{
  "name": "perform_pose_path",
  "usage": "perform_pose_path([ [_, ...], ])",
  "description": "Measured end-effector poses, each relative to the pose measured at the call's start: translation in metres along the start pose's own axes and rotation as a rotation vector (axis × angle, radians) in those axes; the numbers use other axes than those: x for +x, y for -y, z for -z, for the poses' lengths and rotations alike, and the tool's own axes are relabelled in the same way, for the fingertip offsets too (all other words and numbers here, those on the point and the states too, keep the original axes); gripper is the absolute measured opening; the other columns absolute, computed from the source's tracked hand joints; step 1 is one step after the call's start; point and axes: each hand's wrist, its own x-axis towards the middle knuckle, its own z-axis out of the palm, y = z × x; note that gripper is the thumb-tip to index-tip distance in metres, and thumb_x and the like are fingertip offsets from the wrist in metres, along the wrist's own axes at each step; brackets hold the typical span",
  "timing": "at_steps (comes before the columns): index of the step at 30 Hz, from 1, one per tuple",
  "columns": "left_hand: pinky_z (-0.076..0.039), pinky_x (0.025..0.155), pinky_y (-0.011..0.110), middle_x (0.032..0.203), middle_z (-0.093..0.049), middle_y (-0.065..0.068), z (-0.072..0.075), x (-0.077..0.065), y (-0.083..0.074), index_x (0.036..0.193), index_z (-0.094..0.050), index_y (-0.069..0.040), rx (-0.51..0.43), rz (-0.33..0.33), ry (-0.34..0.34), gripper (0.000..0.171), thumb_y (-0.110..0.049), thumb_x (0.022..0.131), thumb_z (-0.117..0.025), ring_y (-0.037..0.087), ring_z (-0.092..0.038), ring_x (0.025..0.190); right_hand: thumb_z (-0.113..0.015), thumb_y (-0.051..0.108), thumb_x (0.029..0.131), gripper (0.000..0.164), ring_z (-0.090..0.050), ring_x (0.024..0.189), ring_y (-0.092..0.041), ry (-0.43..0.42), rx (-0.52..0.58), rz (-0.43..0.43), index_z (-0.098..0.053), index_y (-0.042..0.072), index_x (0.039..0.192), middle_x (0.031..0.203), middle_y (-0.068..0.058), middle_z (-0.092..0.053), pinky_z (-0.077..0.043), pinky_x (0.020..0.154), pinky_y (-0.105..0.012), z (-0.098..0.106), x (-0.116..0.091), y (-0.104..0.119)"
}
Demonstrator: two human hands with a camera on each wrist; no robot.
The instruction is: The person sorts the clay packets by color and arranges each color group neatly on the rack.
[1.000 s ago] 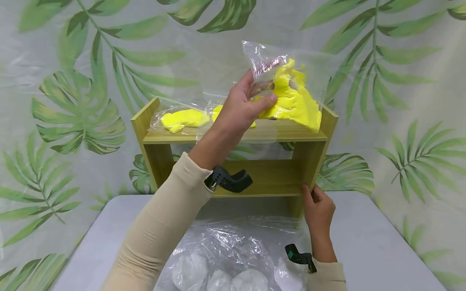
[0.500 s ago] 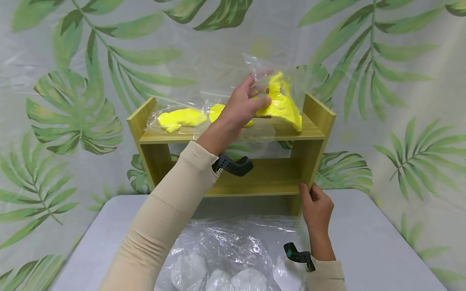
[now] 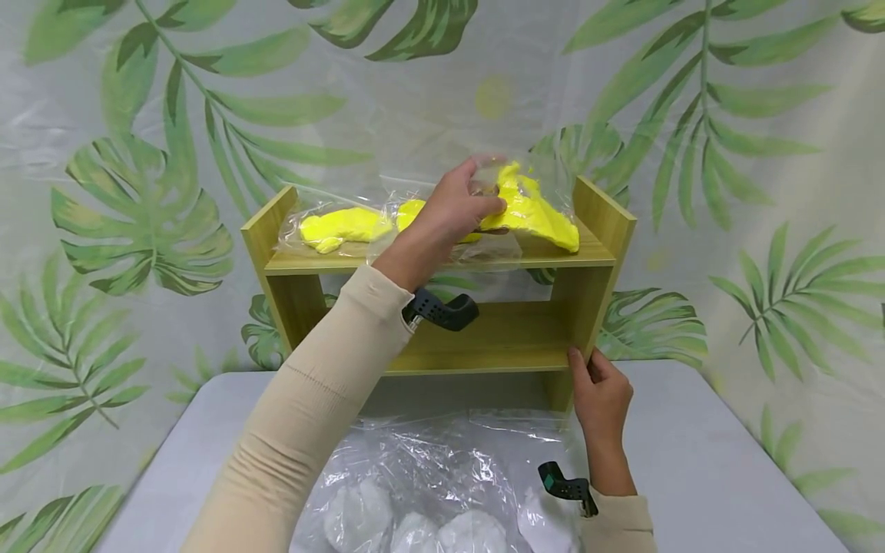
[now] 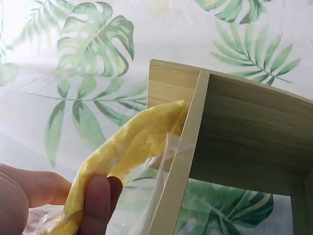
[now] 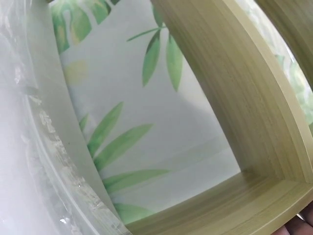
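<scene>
My left hand [image 3: 452, 207] pinches a clear plastic bag of yellow clay-like stuff [image 3: 528, 211] between thumb and fingers, at the right part of the shelf's top board. In the left wrist view the yellow bag [image 4: 132, 134] bends from the fingers toward the wooden side panel. My right hand [image 3: 603, 403] grips the right side panel of the wooden shelf [image 3: 594, 292] low down; in the right wrist view only its fingertips [image 5: 298, 226] show at the corner. Two more bags of yellow stuff lie on the top board, one at the left [image 3: 346, 225], one partly behind my left hand.
A large clear bag of white lumps [image 3: 415, 530] lies on the white table [image 3: 719, 461] in front of the shelf. The shelf's middle board [image 3: 484, 338] sits below the top one. A leaf-patterned cloth [image 3: 781, 192] hangs behind.
My left hand has come down with the yellow bag, slightly to the left at first, bringing it low over the top board. The right hand keeps its hold on the side panel.
</scene>
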Motion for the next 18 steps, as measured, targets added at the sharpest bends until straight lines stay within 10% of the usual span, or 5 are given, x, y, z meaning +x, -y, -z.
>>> perform_pose_path([
  [9, -0.052, 0.067, 0.03, 0.114, -0.058, 0.006, -0.005, 0.004, 0.006, 0.141, -0.045, -0.022, 0.133, 0.046, 0.014, 0.06, -0.003, 0.088, -0.065, 0.023, -0.061, 0.088, -0.066, 0.031, 0.092, 0.031, -0.054, 0.072, 0.02, -0.005, -0.011, -0.003, -0.074, 0.006, 0.109, 0.093, -0.012, -0.073, -0.042, 0.06, -0.003, 0.002, -0.001, -0.002],
  [18, -0.049, 0.074, 0.032, 0.112, -0.058, 0.006, -0.008, 0.01, 0.008, 0.139, -0.043, -0.016, 0.316, 0.122, -0.017, 0.058, -0.019, 0.088, -0.071, 0.022, -0.058, 0.092, -0.067, 0.03, 0.091, 0.028, -0.056, 0.071, 0.017, -0.012, 0.008, 0.0, -0.075, 0.007, 0.106, 0.09, -0.011, -0.073, -0.043, 0.06, -0.005, 0.001, 0.001, -0.003],
])
